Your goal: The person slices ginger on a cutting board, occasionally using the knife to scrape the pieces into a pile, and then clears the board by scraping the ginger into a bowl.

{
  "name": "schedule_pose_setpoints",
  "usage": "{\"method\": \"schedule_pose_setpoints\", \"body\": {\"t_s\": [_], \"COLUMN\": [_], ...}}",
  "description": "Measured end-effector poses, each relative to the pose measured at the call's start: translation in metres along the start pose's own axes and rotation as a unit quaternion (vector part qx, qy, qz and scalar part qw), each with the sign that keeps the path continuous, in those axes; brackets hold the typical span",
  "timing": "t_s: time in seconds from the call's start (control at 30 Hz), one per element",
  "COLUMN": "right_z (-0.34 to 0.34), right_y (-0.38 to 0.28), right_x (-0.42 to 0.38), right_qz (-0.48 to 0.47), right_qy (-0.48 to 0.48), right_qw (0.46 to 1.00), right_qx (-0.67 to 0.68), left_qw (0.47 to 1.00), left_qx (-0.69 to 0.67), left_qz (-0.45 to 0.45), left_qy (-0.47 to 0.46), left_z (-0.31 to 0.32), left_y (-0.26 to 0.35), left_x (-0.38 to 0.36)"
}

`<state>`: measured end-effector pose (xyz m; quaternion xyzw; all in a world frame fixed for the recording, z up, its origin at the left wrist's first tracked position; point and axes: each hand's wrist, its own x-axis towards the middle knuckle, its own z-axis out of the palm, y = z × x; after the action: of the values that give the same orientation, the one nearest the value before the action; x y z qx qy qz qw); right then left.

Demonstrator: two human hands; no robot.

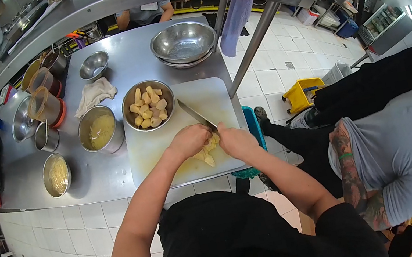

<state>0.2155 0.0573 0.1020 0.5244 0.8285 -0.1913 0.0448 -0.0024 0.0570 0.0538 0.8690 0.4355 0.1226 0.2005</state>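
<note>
A knife (196, 114) is gripped by its handle in my right hand (236, 140), its blade slanting up and left over the white cutting board (156, 158). My left hand (191, 141) is closed beside the blade, its fingertips on pale yellow food pieces (205, 155); whether it pinches one is hidden. Just above the left hand, a metal bowl (124, 107) of peeled, pale chunks rests on the board. Left of the board stand a metal pot (116, 138) with yellowish contents and a smaller bowl (53, 191) of shredded food.
Stacked metal bowls (184, 42), a small bowl (93, 65) and a cloth (95, 95) lie farther back on the steel table (90, 187). A shelf post (257, 43) rises at the right. A teal bin (253, 127) touches the table's right side. A person (405, 160) stands at the right.
</note>
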Motion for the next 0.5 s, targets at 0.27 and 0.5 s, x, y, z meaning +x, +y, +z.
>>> {"method": "schedule_pose_setpoints", "body": {"t_s": [0.27,0.5], "right_z": [-0.001,0.002], "right_y": [0.006,-0.002], "right_x": [0.000,-0.006], "right_qz": [-0.012,-0.009], "right_qy": [0.005,0.005], "right_qw": [1.000,1.000], "right_qx": [0.000,0.002], "left_qw": [1.000,1.000], "left_qx": [-0.022,-0.024], "left_qz": [-0.003,-0.002], "left_qy": [0.003,0.001], "left_z": [-0.005,0.003], "left_y": [0.003,-0.003], "left_x": [-0.001,-0.003]}}
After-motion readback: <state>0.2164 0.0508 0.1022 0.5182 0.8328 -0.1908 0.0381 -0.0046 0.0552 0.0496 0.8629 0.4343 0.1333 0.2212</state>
